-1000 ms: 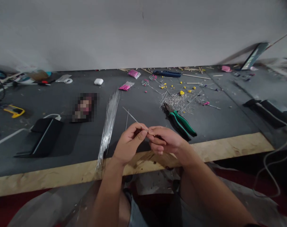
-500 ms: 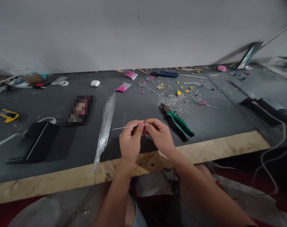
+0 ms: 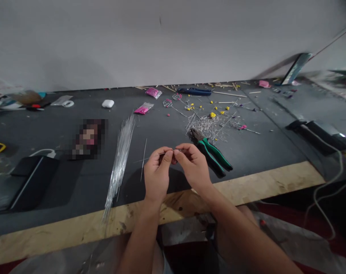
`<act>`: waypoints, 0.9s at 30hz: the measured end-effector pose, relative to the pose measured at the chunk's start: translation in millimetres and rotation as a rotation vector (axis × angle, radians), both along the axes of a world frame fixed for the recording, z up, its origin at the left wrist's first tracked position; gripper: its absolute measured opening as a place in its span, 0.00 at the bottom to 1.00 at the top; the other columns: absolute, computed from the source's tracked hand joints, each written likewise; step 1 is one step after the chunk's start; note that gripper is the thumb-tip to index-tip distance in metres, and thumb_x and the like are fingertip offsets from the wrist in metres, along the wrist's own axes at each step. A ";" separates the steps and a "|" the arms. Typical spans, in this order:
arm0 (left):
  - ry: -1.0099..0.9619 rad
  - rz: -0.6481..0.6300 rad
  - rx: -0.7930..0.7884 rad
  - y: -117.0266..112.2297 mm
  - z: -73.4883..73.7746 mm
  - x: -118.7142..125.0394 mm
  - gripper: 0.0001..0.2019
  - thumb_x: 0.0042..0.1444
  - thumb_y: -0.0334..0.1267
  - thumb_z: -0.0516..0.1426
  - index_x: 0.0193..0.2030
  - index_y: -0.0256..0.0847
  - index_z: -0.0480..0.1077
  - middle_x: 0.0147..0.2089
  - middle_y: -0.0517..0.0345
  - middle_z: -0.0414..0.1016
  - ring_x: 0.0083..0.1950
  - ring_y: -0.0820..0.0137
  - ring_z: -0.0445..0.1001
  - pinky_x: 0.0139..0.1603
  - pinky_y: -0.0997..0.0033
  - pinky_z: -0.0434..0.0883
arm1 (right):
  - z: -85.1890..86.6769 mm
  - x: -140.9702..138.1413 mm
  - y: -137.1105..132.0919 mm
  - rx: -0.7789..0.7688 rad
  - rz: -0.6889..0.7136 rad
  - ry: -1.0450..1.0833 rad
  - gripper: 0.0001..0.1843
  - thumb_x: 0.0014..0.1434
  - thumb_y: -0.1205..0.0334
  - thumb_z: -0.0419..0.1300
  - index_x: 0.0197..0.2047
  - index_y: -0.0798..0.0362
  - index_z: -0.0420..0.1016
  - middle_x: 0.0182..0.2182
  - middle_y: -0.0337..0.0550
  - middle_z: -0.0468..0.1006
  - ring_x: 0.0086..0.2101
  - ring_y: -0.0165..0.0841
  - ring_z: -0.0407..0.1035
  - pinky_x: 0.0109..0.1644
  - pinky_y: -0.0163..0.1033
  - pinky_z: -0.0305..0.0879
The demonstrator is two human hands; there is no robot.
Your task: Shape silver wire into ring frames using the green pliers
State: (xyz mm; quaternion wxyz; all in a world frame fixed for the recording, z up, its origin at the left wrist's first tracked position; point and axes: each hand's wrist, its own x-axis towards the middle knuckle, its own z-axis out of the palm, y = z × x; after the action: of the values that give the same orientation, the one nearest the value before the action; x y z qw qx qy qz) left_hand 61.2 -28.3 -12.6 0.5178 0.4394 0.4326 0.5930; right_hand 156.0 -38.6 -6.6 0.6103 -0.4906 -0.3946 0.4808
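Over the front of the dark table, my left hand and my right hand meet, thumbs and forefingers almost touching. Both pinch a thin metal wire, whose free end sticks out to the left past my left hand. The stretch between the fingertips is mostly hidden. Just left of my left hand lies one loose wire, and beyond it a long bundle of straight silvery wires. Green-and-black pliers rest beside my right hand, jaws pointing away toward a scatter of cut wire pieces.
Pink packets, yellow bits, a wire piece with a round mesh head and a dark blue cutter lie farther back. A white earbud case and a black device are leftward. A wooden strip edges the table.
The view has shifted slightly, so table items appear lower and farther left. Both hands keep their pinch, and the wire's protruding end looks fainter and tilts a little more downward.
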 end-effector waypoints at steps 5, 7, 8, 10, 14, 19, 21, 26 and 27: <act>0.035 0.038 -0.026 -1.7 -0.3 -0.6 0.04 0.54 0.36 0.59 0.36 0.41 0.72 0.31 0.62 0.73 0.32 0.76 0.70 0.36 0.75 0.69 | -0.5 -3.0 -1.1 -0.002 -0.004 -0.028 0.04 0.55 0.61 0.58 0.36 0.51 0.70 0.26 0.35 0.75 0.27 0.28 0.70 0.35 0.35 0.69; 0.048 0.059 -0.030 -2.3 -0.6 0.4 0.04 0.53 0.36 0.59 0.35 0.41 0.73 0.31 0.62 0.73 0.32 0.76 0.70 0.36 0.75 0.69 | -1.2 -3.6 -1.8 0.003 -0.008 -0.047 0.04 0.56 0.61 0.57 0.36 0.51 0.70 0.26 0.36 0.75 0.28 0.28 0.70 0.35 0.35 0.68; 0.054 0.070 -0.029 -2.7 -0.7 1.0 0.04 0.53 0.36 0.59 0.35 0.41 0.73 0.31 0.62 0.73 0.32 0.76 0.70 0.35 0.75 0.69 | -1.6 -3.6 -2.3 0.004 -0.007 -0.052 0.04 0.56 0.61 0.57 0.37 0.51 0.69 0.27 0.36 0.75 0.28 0.28 0.70 0.35 0.36 0.68; 0.064 0.094 -0.018 -3.4 -0.7 2.4 0.04 0.53 0.36 0.59 0.34 0.40 0.73 0.31 0.62 0.73 0.31 0.76 0.70 0.35 0.76 0.69 | -1.7 -3.1 -3.4 0.003 0.002 -0.046 0.05 0.56 0.62 0.57 0.38 0.50 0.69 0.28 0.36 0.75 0.29 0.28 0.71 0.36 0.36 0.69; 0.062 0.140 0.012 -5.1 0.6 3.9 0.03 0.52 0.36 0.60 0.33 0.40 0.73 0.32 0.61 0.74 0.32 0.76 0.70 0.34 0.76 0.69 | 0.5 -1.7 -6.2 0.004 0.012 -0.019 0.09 0.54 0.64 0.59 0.40 0.49 0.68 0.29 0.35 0.76 0.31 0.28 0.73 0.38 0.36 0.69; -0.080 0.123 -0.041 -6.8 0.1 3.7 0.03 0.51 0.36 0.61 0.33 0.41 0.74 0.34 0.61 0.76 0.34 0.76 0.72 0.37 0.76 0.70 | 2.1 -1.2 -7.8 0.044 -0.025 -0.024 0.09 0.53 0.64 0.61 0.39 0.48 0.69 0.29 0.36 0.77 0.31 0.29 0.73 0.38 0.37 0.70; -0.134 0.115 -0.055 -7.7 -1.2 3.0 0.02 0.51 0.35 0.61 0.33 0.42 0.75 0.35 0.61 0.76 0.35 0.76 0.73 0.39 0.75 0.70 | 0.9 -1.5 -8.0 0.061 -0.032 -0.027 0.08 0.53 0.63 0.61 0.39 0.48 0.70 0.29 0.35 0.77 0.31 0.29 0.73 0.38 0.37 0.70; -0.173 0.134 -0.070 -11.0 -5.1 0.5 0.03 0.50 0.35 0.62 0.32 0.41 0.75 0.37 0.59 0.77 0.41 0.73 0.74 0.46 0.72 0.69 | -2.6 -4.1 -9.3 0.095 -0.002 -0.013 0.07 0.55 0.64 0.61 0.39 0.48 0.71 0.30 0.36 0.77 0.32 0.28 0.73 0.39 0.37 0.70; -0.175 0.139 -0.066 -11.7 -5.5 0.2 0.03 0.50 0.35 0.62 0.32 0.40 0.75 0.37 0.58 0.77 0.42 0.72 0.74 0.47 0.71 0.69 | -2.8 -5.0 -9.8 0.097 0.000 -0.012 0.07 0.55 0.63 0.60 0.39 0.47 0.71 0.30 0.36 0.77 0.32 0.29 0.73 0.39 0.37 0.70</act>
State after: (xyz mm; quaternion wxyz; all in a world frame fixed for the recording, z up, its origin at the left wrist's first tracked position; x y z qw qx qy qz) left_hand 61.4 -40.0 -18.1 0.5255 0.3377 0.4347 0.6487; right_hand 150.9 -48.3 -9.4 0.6308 -0.4634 -0.4211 0.4583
